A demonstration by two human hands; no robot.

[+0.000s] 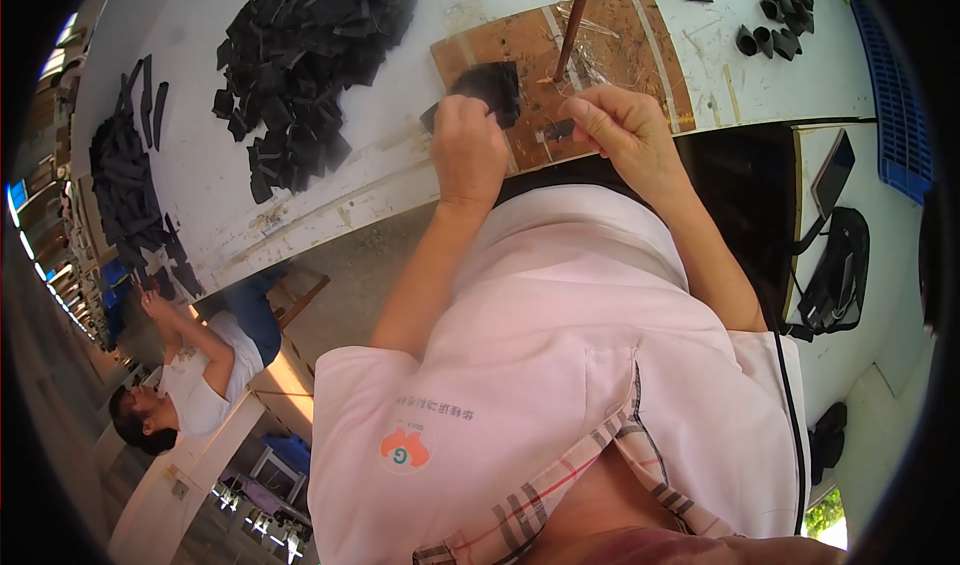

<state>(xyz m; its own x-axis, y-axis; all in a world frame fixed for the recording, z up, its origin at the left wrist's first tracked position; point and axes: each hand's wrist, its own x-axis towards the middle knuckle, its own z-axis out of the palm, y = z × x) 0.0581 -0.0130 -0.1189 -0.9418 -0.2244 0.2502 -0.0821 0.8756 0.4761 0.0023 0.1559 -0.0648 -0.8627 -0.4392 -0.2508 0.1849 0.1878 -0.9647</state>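
My left hand (468, 155) is closed at the near edge of a brown board, its curled fingers on a black piece of sheet material (497, 90) that shows beyond the knuckles. Opposite it, my right hand (630, 135) pinches thumb against forefinger; whatever lies between them is too small to make out. A small dark scrap (560, 129) sits beside those fingertips. The taped brown board (655, 60) lies under both hands on the white table. From it a brown rod (573, 35) stands up just beyond my right hand, with clear plastic film (592, 63) around its foot.
A large heap of black pieces (310, 40) covers the table on the left. Farther left lie black strips (125, 180), where another person (200, 365) sits. Rolled black pieces (785, 5) lie at the far right, near a blue basket (895, 95). A black bag (840, 275) rests at the right.
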